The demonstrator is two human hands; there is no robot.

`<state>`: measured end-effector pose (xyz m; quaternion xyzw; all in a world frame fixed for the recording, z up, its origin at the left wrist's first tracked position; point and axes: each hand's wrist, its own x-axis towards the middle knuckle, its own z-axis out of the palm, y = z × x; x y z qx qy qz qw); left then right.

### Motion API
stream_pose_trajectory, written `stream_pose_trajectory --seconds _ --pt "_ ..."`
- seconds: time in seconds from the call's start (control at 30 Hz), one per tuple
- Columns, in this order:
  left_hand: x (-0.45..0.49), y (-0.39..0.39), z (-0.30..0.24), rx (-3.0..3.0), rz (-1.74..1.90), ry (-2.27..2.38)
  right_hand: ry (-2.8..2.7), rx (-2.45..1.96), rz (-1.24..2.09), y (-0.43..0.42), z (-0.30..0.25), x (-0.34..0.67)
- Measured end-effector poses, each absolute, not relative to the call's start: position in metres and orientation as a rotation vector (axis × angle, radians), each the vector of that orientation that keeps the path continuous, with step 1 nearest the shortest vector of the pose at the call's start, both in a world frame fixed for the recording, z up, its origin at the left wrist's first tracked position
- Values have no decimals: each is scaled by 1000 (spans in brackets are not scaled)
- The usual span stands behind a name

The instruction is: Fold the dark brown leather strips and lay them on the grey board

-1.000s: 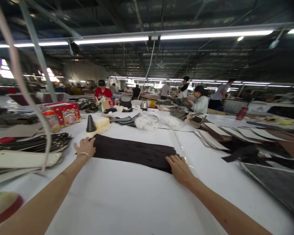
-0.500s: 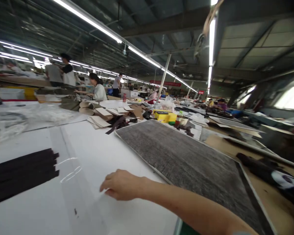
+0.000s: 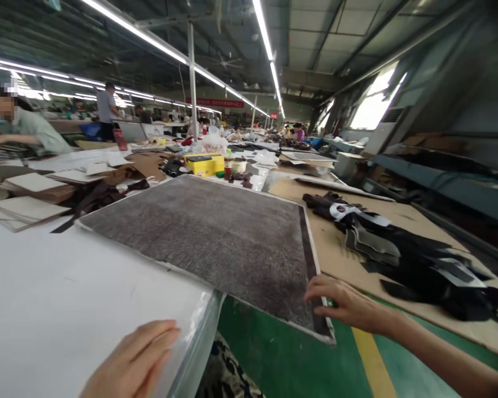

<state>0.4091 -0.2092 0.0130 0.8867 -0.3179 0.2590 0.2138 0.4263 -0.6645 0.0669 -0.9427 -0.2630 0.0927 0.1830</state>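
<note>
My right hand point(image 3: 346, 301) is at the near right edge of a dark grey, fabric-like board point(image 3: 216, 237) with a pale border. Its fingers are apart and slightly bent over a dark brown strip point(image 3: 308, 243) lying along that edge. Whether the fingertips touch the strip is unclear. My left hand point(image 3: 135, 359), a little blurred, is low over the white tabletop point(image 3: 87, 298) near its corner. Its fingers stretch out side by side, with nothing visible in them. The board lies partly on the table, its near corner jutting over the green floor.
Brown board on the right holds dark material pieces point(image 3: 423, 271). Pale card sheets point(image 3: 29, 210) lie at left, dark scraps beside them. Beyond the grey board stand a yellow box point(image 3: 205, 164) and a bottle point(image 3: 228, 165). A co-worker point(image 3: 29, 124) leans in at far left.
The view has swung right, taking the dark strips on the white table out of sight. My right hand has gone from above the white tabletop to the board's right edge. My left hand has appeared.
</note>
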Motion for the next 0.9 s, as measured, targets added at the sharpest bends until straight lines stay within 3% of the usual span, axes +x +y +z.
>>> stream_pose_trajectory --seconds 0.17,0.3,0.47,0.9 --pt "412 -358 27 2249 383 -1240 -752 -2732 150 -675 58 383" --pt "406 -423 24 2170 124 -1292 -861 -2754 134 -682 53 381" --pt "405 -450 13 2161 -16 -1244 -963 -2742 140 -687 51 384" --pt "400 -458 2 2183 18 -1106 -1105 -2887 32 -683 46 387"
